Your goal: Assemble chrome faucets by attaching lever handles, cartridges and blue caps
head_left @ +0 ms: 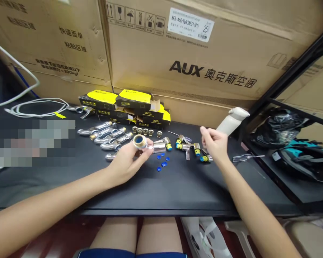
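A chrome faucet body point(158, 147) with a brass-lined opening is gripped by my left hand point(126, 161) above the black table. My right hand point(216, 145) is raised over the table's right part, fingers curled together; whether something small is between them is hidden. Left of it lie several chrome handles with yellow-and-blue cartridges point(197, 149). Several small blue discs point(164, 164) lie just right of my left hand. Behind that hand stand several small metal rings point(151, 133), and more chrome faucet bodies point(111, 136) lie to its left.
Yellow-and-black boxes point(134, 98) are stacked at the back, before large cartons point(150, 61). A white bottle point(231, 122) is behind my right hand. A white cable point(40, 107) coils at left; metal pieces point(244, 157) lie at right, near a shelf rack.
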